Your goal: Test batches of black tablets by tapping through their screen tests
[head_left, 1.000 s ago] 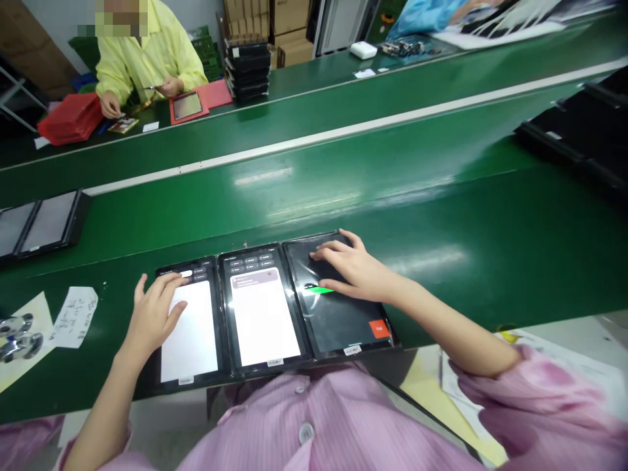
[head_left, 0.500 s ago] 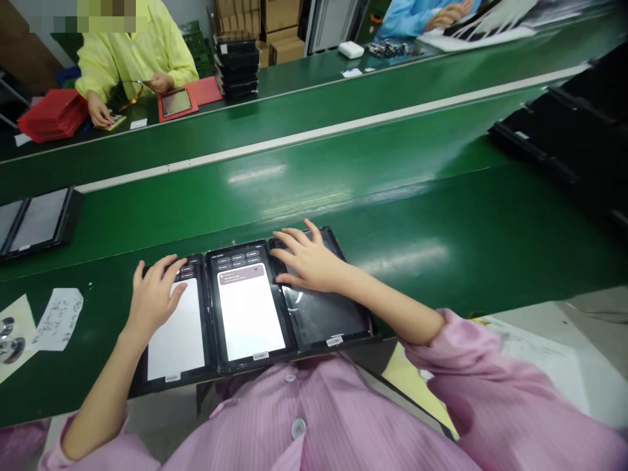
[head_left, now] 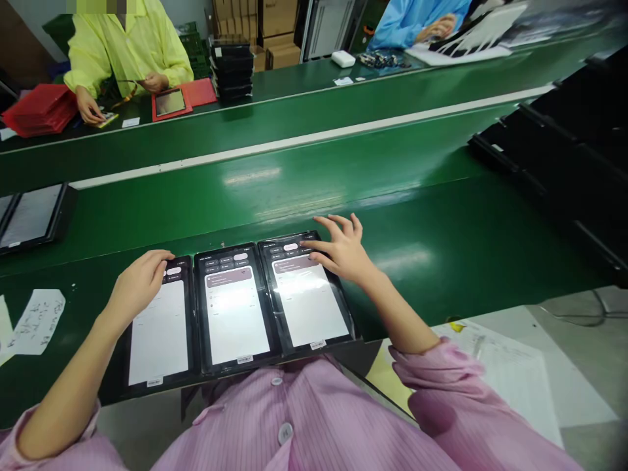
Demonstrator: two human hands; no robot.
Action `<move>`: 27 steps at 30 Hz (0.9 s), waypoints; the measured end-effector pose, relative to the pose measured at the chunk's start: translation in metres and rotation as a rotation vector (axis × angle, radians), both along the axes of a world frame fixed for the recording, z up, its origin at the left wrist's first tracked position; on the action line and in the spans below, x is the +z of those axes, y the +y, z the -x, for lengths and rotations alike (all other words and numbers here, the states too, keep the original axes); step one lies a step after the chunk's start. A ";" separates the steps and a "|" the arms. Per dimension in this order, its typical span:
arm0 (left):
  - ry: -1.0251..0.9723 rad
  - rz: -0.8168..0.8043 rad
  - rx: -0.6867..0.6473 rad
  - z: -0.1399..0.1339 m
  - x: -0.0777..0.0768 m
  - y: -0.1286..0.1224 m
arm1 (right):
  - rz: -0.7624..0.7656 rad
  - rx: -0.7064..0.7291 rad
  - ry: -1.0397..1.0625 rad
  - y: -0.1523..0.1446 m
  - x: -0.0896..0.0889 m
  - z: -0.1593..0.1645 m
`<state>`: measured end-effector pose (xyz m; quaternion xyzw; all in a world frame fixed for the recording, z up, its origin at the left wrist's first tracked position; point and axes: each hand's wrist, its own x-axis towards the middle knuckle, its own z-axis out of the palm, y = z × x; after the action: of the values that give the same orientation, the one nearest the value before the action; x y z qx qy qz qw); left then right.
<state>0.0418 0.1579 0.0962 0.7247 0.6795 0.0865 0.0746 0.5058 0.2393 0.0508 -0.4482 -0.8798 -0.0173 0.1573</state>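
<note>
Three black-framed tablets with lit screens lie side by side at the front edge of the green bench. Over the top left corner of the left tablet (head_left: 159,340) is my left hand (head_left: 137,282), its fingers stretched out and close together, holding nothing. White panels and rows of small buttons show on the middle tablet (head_left: 238,330) and the right tablet (head_left: 314,307). My right hand (head_left: 343,247) is spread open at the upper right of the right tablet, fingertips near its top buttons. Whether the fingertips touch the glass I cannot tell.
A stack of black devices (head_left: 554,150) stands at the right, and more tablets (head_left: 34,212) lie at the left. A handwritten paper (head_left: 39,320) is on the bench (head_left: 422,229). Across it, a person in yellow (head_left: 127,49) and one in blue (head_left: 417,26) work.
The right tablet's screen has gone from dark to lit. My right hand has shifted right towards that tablet's upper right corner. My left hand's fingers have drawn closer together at the left tablet's top.
</note>
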 end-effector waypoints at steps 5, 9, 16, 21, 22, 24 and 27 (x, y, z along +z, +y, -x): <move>-0.039 0.161 -0.009 -0.016 -0.014 0.041 | -0.002 -0.127 0.416 0.022 -0.009 0.008; 0.019 0.332 0.024 -0.036 -0.008 0.060 | 0.455 -0.224 0.925 0.052 -0.030 0.027; -0.007 0.377 0.188 -0.039 0.009 0.062 | 0.980 -0.194 1.215 0.058 -0.054 0.015; 0.104 0.394 0.138 -0.062 -0.001 0.063 | 0.931 -0.201 1.063 0.057 -0.049 0.020; 0.129 0.371 0.088 -0.075 -0.003 0.065 | 0.888 -0.203 1.024 0.057 -0.047 0.022; 0.121 0.325 -0.053 -0.106 -0.007 0.067 | 0.836 -0.207 0.970 0.057 -0.046 0.024; 0.022 0.378 -0.188 -0.149 -0.009 0.073 | 0.830 -0.206 0.950 0.055 -0.044 0.023</move>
<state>0.1908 0.2313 0.0871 0.7588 0.6139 -0.0578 0.2098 0.4831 0.2947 0.0065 -0.5130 -0.6002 0.5102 0.3410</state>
